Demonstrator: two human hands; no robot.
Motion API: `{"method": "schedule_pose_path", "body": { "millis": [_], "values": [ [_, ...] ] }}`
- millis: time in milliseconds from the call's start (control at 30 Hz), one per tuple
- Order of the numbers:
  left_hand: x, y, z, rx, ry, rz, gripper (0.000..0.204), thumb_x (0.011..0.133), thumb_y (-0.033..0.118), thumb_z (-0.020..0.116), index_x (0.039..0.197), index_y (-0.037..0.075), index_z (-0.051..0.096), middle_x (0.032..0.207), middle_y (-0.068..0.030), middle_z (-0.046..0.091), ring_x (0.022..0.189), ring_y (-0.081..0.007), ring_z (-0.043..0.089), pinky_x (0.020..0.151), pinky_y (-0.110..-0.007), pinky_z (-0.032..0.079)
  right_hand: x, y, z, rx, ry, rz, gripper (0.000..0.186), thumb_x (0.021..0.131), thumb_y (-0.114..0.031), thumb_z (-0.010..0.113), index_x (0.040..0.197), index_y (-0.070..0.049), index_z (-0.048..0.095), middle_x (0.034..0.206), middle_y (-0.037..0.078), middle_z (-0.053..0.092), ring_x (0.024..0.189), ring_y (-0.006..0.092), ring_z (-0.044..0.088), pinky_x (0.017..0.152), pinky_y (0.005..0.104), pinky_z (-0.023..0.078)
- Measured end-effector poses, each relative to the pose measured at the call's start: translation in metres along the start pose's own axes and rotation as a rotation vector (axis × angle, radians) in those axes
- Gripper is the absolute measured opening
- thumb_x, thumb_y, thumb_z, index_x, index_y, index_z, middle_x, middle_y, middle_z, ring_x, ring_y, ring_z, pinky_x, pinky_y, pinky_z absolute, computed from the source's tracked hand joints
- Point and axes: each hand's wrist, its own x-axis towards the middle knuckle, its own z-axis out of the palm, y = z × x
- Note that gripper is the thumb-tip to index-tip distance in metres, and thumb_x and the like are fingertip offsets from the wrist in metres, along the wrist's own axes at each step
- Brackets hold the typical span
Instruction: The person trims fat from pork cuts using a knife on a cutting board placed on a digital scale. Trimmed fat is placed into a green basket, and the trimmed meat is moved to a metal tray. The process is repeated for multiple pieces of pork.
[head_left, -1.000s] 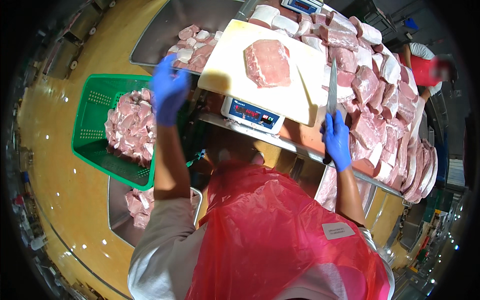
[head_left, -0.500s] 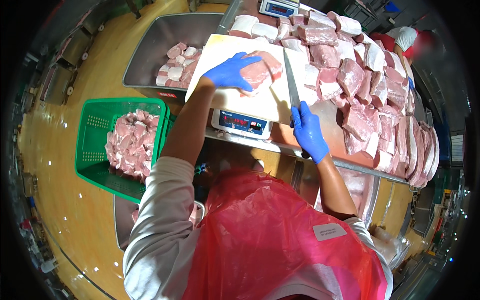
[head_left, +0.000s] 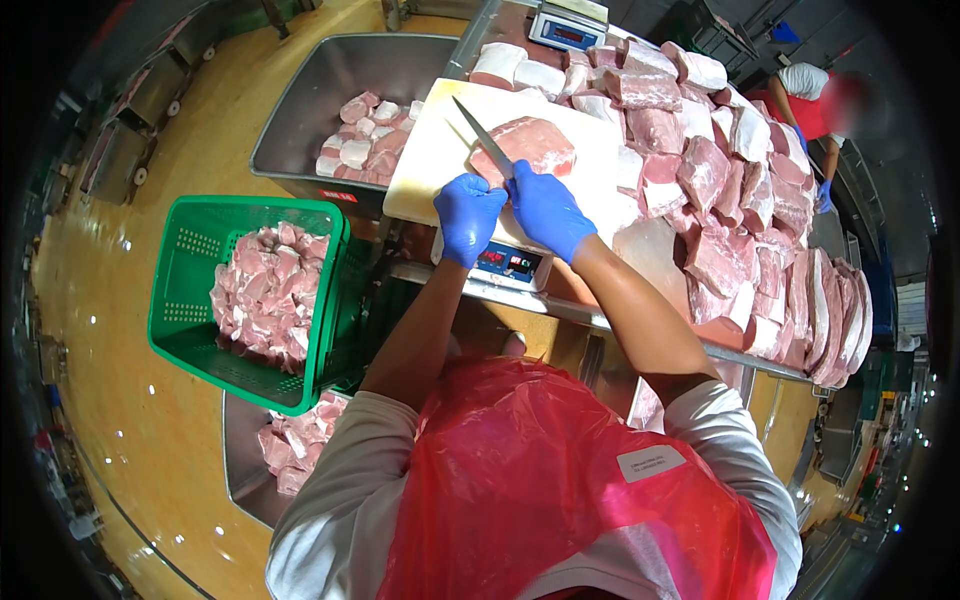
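My blue-gloved right hand (head_left: 545,210) grips a long knife (head_left: 481,134), its blade angled up-left across a pink slab of pork (head_left: 535,142). My left hand (head_left: 468,215), also gloved, has its fingers curled against the slab’s near-left edge, just beside the right hand. The pork lies on a white cutting board (head_left: 421,170). Under the board is a weighing scale (head_left: 507,265), its display partly covered by my wrists.
Many pork pieces (head_left: 713,170) cover the metal table to the right. A second scale (head_left: 567,27) sits behind them. Left are a steel bin (head_left: 300,85) and green basket (head_left: 180,310) of cut meat; below, another bin (head_left: 245,460). A co-worker (head_left: 800,85) bends at far right.
My right hand has swung left with the knife, from beside the board onto the slab. My left hand came onto the slab, then shifted down to its near edge and curled its fingers.
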Motion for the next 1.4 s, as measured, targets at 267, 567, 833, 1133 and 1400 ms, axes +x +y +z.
{"method": "schedule_pose_path", "body": {
  "millis": [267,567,833,1133,1400],
  "values": [
    [0.002,-0.046,-0.027,0.018,0.254,0.455,0.02,0.078,0.014,0.075,0.069,0.001,0.063,0.064,-0.0125,0.063,0.054,-0.0204,0.06,0.057,-0.038,0.05,-0.106,0.043,-0.013,-0.188,-0.288,-0.032,0.025,0.101,-0.016,0.047,0.121,0.0,0.048,0.092,0.028,0.067,0.089,0.0455,0.066,0.078,0.0513,0.052],
    [0.021,0.005,-0.1,0.172,-0.107,0.072,0.017,0.081,0.019,0.069,0.079,0.002,0.069,0.071,-0.0139,0.069,0.065,-0.0223,0.069,0.065,-0.035,0.054,-0.109,0.035,-0.034,-0.18,-0.116,-0.063,0.016,0.096,-0.009,0.051,0.108,-0.001,0.043,0.081,0.029,0.065,0.074,0.0496,0.063,0.065,0.0575,0.049],
    [-0.011,-0.043,-0.296,0.407,0.356,0.025,0.016,0.083,0.015,0.066,0.082,0.0,0.069,0.06,-0.0066,0.06,0.057,-0.0166,0.058,0.058,-0.035,0.048,-0.054,0.019,-0.019,0.021,0.141,-0.017,0.018,0.096,-0.011,0.052,0.106,0.001,0.043,0.078,0.033,0.062,0.073,0.0517,0.062,0.064,0.0598,0.047],
    [0.024,0.005,-0.149,0.341,-0.065,0.617,0.023,0.089,0.003,0.064,0.111,0.001,0.07,0.107,-0.0177,0.069,0.095,-0.0231,0.066,0.082,-0.033,0.052,-0.007,0.028,0.001,-0.02,0.171,-0.057,0.02,0.096,-0.013,0.052,0.107,0.002,0.045,0.079,0.033,0.064,0.076,0.0506,0.064,0.066,0.0565,0.05],
    [0.027,-0.01,-0.024,0.087,-0.064,0.176,0.025,0.084,0.005,0.067,0.108,-0.002,0.07,0.099,-0.0159,0.072,0.083,-0.02,0.071,0.077,-0.03,0.055,0.014,-0.019,0.024,-0.058,0.074,0.054,0.024,0.097,-0.015,0.048,0.11,0.005,0.047,0.089,0.035,0.066,0.085,0.0508,0.066,0.077,0.0578,0.05]
  ]
}}
